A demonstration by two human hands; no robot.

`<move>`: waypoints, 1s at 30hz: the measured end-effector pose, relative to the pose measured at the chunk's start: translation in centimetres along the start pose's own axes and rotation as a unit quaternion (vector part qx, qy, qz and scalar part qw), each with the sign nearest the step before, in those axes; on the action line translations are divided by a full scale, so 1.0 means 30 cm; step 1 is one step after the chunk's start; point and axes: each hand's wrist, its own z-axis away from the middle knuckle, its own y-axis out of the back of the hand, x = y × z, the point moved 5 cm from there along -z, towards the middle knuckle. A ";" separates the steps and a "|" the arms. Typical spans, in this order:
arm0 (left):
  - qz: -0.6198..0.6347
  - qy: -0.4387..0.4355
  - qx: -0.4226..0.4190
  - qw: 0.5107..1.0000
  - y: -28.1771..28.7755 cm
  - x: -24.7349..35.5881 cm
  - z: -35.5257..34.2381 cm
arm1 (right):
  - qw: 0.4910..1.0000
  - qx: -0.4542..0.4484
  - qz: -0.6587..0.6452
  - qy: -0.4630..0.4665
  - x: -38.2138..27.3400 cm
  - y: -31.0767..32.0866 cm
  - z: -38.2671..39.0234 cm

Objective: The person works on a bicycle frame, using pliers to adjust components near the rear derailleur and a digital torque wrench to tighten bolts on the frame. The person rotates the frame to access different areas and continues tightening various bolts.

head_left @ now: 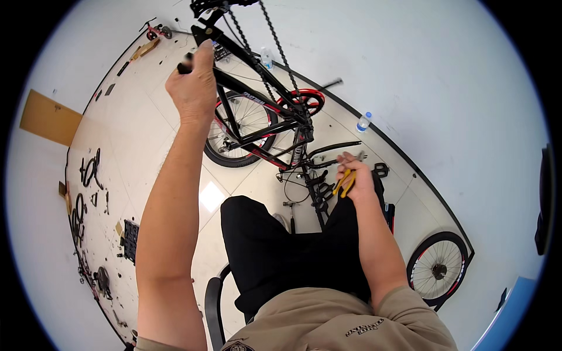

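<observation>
Your left hand is raised high, arm outstretched, fist closed. Your right hand sits low over your knee, fingers curled shut.

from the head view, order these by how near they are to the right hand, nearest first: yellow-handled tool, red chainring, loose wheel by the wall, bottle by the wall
1. yellow-handled tool: held in the right hand itself.
2. bottle: above the hand, at the foot of the wall.
3. red chainring: up and to the left, on the bike; close to the bottle's distance, so that order is loose.
4. loose wheel: lower right, against the wall.

Black bicycle frame (red accents), yellow-handled pliers
</observation>
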 end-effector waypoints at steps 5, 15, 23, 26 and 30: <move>0.010 0.013 -0.008 1.000 -0.016 0.006 -0.011 | 0.987 0.091 0.086 -0.098 0.160 0.027 -0.008; 0.015 0.004 -0.012 1.000 -0.019 0.006 0.000 | 0.976 0.111 0.145 -0.115 0.219 0.021 -0.003; 0.022 -0.014 -0.010 1.000 -0.018 0.014 0.005 | 0.993 0.024 0.040 -0.109 0.206 0.009 -0.027; -0.016 0.021 0.000 1.000 -0.017 0.035 0.030 | 0.994 0.020 0.053 -0.091 0.180 -0.048 -0.011; 0.033 0.023 0.003 0.999 -0.017 0.017 0.022 | 0.993 0.043 0.105 0.015 0.112 -0.158 0.050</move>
